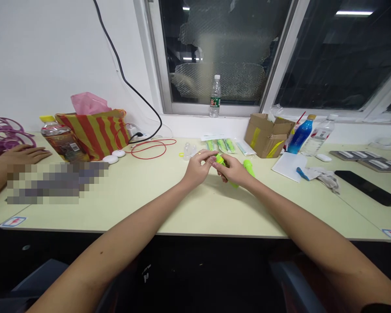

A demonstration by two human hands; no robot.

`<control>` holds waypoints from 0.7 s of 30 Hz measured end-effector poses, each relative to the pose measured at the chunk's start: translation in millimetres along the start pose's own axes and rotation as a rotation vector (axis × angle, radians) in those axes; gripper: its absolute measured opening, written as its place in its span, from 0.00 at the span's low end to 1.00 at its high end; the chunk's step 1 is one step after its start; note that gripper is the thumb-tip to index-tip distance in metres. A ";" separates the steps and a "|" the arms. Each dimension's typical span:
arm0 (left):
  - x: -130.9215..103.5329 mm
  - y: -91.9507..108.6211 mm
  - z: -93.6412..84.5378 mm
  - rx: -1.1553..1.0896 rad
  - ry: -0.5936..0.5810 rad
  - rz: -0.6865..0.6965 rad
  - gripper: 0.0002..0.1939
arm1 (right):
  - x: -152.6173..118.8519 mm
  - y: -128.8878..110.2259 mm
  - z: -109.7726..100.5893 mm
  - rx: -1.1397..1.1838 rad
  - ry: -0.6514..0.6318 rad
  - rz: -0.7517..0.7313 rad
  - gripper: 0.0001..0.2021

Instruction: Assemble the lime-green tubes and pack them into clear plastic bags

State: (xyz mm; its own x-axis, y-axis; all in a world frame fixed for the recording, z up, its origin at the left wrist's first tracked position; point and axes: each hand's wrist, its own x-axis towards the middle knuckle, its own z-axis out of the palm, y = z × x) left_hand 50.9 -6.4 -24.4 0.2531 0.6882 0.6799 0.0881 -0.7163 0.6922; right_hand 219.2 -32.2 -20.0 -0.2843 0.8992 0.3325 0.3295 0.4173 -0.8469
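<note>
Over the middle of the table (195, 208), both hands meet at a small bright yellow-green plastic part (220, 159). Thumb and fingers of my left hand (197, 168) pinch it from the left. My right hand (233, 168) wraps round it from the other side, hiding much of its shape. Beside my right wrist lies a green rounded plastic piece (248, 167), partly covered by the hand. Beyond my left hand stand small clear plastic pieces (189, 150), with a yellow ring (181, 154) beside them. Green items in clear packets (225, 145) lie behind my hands.
An open cardboard box (263, 135), a blue bottle (301, 134) and a clear bottle (319, 134) stand right. Farther right are a crumpled glove (324, 177) and black phone (368, 187). Left are a striped bag (97, 134), brown bottle (63, 141), red cable (150, 150) and another person's hand (22, 156).
</note>
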 end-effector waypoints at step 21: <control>3.0 -3.3 -1.6 -0.281 -0.044 -0.183 0.17 | 0.5 0.6 -4.9 0.370 -0.192 0.083 0.18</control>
State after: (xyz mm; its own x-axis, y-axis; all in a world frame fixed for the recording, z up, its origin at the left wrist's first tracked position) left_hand 49.8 -1.8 -24.3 0.2996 0.7923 0.5315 -0.1319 -0.5174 0.8455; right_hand 223.7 -30.9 -18.3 -0.4449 0.8722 0.2035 0.0224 0.2379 -0.9710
